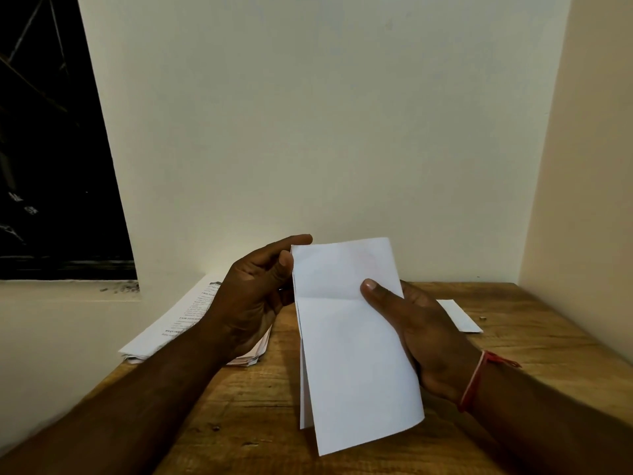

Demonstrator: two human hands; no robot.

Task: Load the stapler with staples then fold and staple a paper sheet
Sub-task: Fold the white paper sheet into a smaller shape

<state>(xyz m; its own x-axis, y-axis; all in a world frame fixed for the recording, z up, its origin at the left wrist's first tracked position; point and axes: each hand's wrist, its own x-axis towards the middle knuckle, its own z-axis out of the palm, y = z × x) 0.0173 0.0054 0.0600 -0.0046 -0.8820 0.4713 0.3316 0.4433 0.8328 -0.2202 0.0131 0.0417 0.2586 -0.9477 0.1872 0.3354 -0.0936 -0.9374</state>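
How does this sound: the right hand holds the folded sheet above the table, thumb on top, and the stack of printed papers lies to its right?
Not quite: in the head view the stack of printed papers lies to the left of the folded sheet. The rest holds: the right hand holds the sheet above the table, thumb on top.

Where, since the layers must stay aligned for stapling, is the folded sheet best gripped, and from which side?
Pinch the folded sheet at its left edge, coming in from the left, thumb in front and fingers behind. The layers gape apart along that edge, most near the bottom, so a pinch there would probably close them. The right hand holds the right edge, thumb on the front.
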